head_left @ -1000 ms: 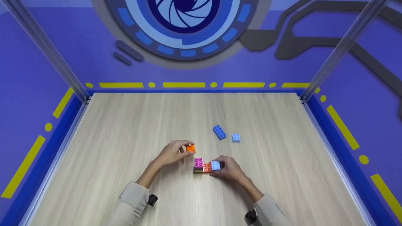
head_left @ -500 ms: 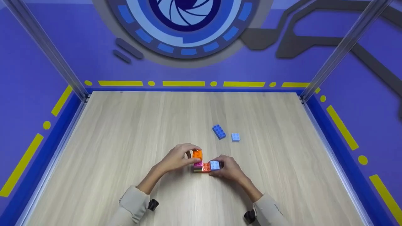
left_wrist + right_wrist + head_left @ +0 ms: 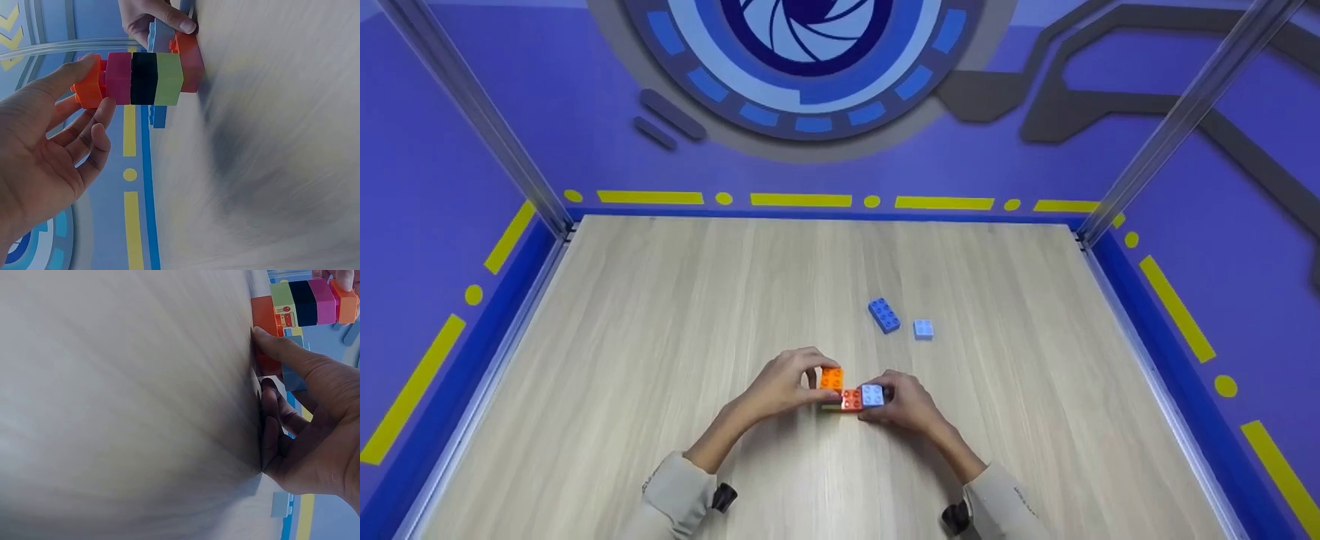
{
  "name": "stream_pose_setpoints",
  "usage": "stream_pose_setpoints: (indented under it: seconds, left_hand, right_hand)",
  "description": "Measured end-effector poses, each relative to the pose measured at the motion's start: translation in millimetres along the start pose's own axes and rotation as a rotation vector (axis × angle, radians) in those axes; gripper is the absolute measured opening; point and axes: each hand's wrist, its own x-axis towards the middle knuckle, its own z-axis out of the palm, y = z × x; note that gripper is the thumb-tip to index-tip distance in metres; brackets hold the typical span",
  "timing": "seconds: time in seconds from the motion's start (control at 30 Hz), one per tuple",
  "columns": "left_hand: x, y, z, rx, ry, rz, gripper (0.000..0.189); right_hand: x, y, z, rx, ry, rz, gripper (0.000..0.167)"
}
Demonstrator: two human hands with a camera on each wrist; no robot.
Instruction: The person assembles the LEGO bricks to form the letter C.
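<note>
My left hand pinches an orange toy brick between thumb and fingers, right over a small tower. In the left wrist view that tower runs from a magenta brick through a black brick to a light green brick. Magenta studs still show in a narrow gap below the orange brick. The tower stands on one end of a red-orange base brick; a light blue brick sits on the other end. My right hand grips that end, its thumb against the base brick.
Beyond the hands, a longer blue brick and a small light blue brick lie loose on the wooden table. A blue-purple back wall and side walls enclose the table.
My left hand has carried the orange brick rightward and down, from beside the tower onto the line of the magenta brick, which it now covers in the head view. The right hand keeps its grip.
</note>
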Motion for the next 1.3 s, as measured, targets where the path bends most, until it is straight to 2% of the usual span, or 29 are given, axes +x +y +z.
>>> stream_pose_setpoints:
  seconds: [0.27,0.43,0.5,0.67,0.77,0.9,1.0,1.3]
  left_hand:
    - [-3.0,4.3,0.0,0.057,0.008,-0.029,0.038]
    - [-4.4,4.6,3.0,0.063,0.041,-0.013,0.037]
    - [-4.8,2.3,3.9,0.039,0.052,-0.010,0.037]
    - [-5.0,-8.9,9.2,-0.088,0.075,-0.007,0.038]
    - [-7.0,-10.0,10.8,-0.089,0.087,-0.009,0.038]
    - [-11.4,-4.6,9.2,-0.012,0.100,-0.040,0.036]
    - [-11.7,1.7,8.7,0.030,0.087,-0.069,0.036]
    - [-0.7,16.1,8.0,0.070,0.030,-0.185,0.037]
  right_hand:
    - [0.7,0,0,-0.013,0.007,-0.022,0.041]
    - [0.7,0,1,-0.014,0.017,-0.038,0.042]
    - [1.4,-1,2,-0.017,0.019,-0.043,0.042]
    - [0.4,-1,3,-0.034,0.022,-0.031,0.041]
    - [0.3,-2,3,-0.032,0.026,-0.024,0.041]
    - [2.0,-4,5,-0.018,0.018,-0.021,0.042]
    - [1.2,-3,5,-0.013,0.010,-0.015,0.042]
    - [0.4,1,3,0.004,0.034,-0.039,0.042]
